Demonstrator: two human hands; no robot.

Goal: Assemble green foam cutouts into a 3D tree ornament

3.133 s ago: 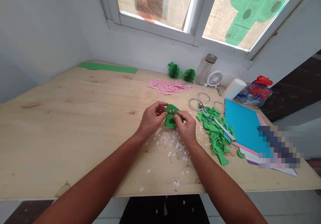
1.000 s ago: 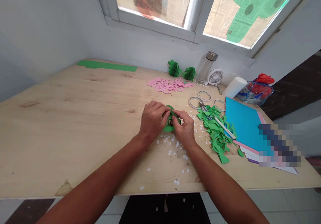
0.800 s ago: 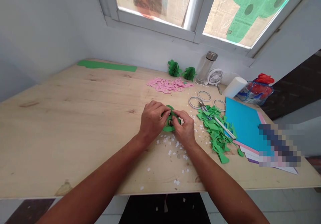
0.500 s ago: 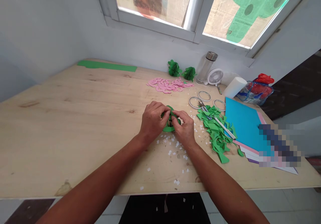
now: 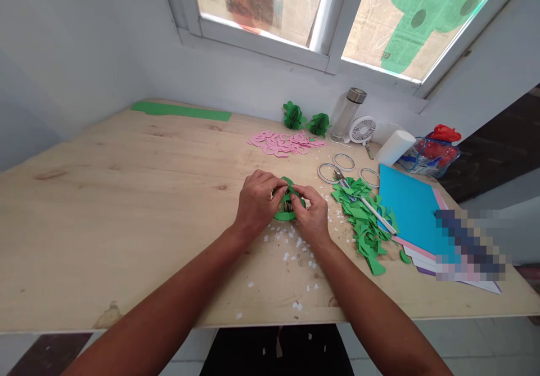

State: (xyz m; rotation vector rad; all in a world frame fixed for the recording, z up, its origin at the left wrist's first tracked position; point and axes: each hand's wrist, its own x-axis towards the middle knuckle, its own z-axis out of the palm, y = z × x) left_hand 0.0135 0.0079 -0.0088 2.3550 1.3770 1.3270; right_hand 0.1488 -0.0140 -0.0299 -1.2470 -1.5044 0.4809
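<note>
Between my two hands, low over the wooden table (image 5: 126, 213), is a green layered paper cutout (image 5: 286, 216) with dark gaps showing in its middle. My left hand (image 5: 259, 199) pinches its upper left side between thumb and fingers. From the right, my right hand (image 5: 311, 210) grips it with thumb and forefinger, the tips close to those of the left. The fingers hide much of the paper's shape. Small white paper bits (image 5: 298, 242) lie scattered below and beside the hands.
Right of my hands lie green paper scraps (image 5: 365, 235), scissors (image 5: 341, 179), tape rolls (image 5: 343, 162) and blue paper sheets (image 5: 409, 207). Behind are pink cutouts (image 5: 280, 144), two green paper pieces (image 5: 293, 115), a glass bottle (image 5: 348, 112) and a small fan (image 5: 361, 129). A green strip (image 5: 181, 110) lies far left.
My right fingers have shifted slightly to the right along the green paper, and a little more of its middle shows. The left hand keeps its place.
</note>
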